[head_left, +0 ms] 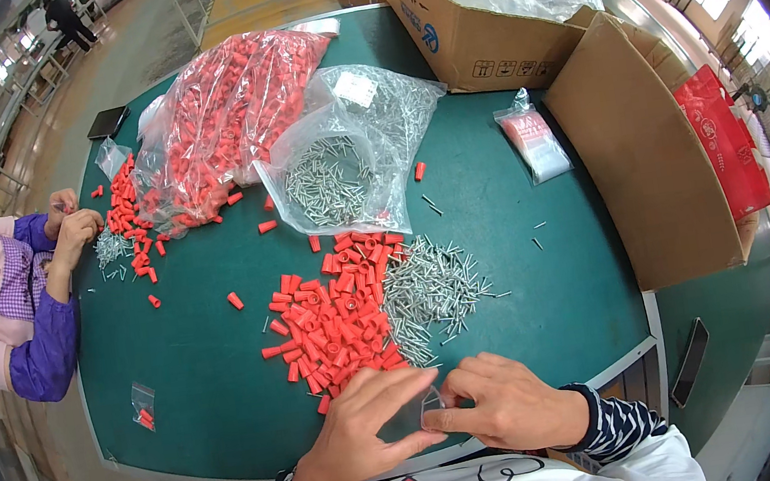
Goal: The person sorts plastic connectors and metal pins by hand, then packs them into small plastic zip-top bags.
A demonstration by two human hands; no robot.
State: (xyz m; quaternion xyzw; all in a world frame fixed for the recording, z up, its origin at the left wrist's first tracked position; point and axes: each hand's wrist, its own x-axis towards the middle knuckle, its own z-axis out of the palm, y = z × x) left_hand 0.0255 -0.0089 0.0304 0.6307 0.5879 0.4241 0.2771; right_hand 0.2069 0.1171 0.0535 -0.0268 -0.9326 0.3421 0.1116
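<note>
My right hand [509, 404] pinches the edge of a small clear plastic bag [433, 403] near the table's front edge. My left hand [357, 431] is on the other side of the bag, fingers stretched out and thumb apart; whether its fingertips touch the film is hard to tell. Just beyond my hands lies a loose heap of red tapered plastic caps [337, 320]. Against its right side is a pile of silver screws [435, 287]. Behind them an open clear bag of screws [327, 185] lies beside a large clear bag full of red caps [223, 116].
At the left a co-worker's hands [74, 223] are by smaller heaps of caps and screws. A small filled bag [142, 407] lies front left, a packet of clear bags [534, 138] at the right. Cardboard boxes [497, 55] line the back right; phones [107, 123] lie at the edges.
</note>
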